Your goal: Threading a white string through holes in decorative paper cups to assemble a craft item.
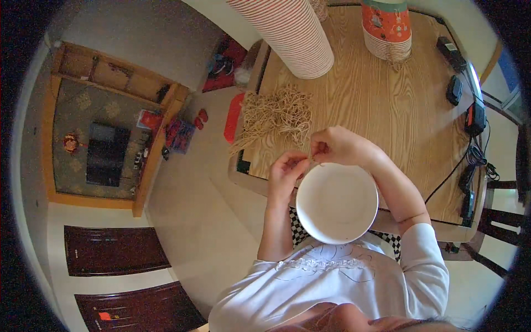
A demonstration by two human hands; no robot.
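White, round, bucket-like container [338, 202] sits before the chest of a person in a white short-sleeved shirt [332, 276], overlapping the near edge of a wood-grain table [381, 110]. Its circular face is turned toward the camera, pale grey within a brighter white rim; whether this is the open mouth or the base cannot be told.

At its far rim, the right hand [340, 145] has its fingers curled in a pinching grip on a short strand of tan cord [314, 161]. The left hand [289, 170] meets it there with bent fingers and thumb; whether that grip also takes the strand cannot be made out.

Beyond the hands, a tangled heap of tan cord [279, 113] lies at the table's left side. Farther back, a tall stack of nested white containers with red-lined rims [293, 39] rises out of frame, and a second nested stack [388, 30] shows an orange-red printed wall with a green band above pale stacked rims. Black power adapters [474, 118] line the right side.
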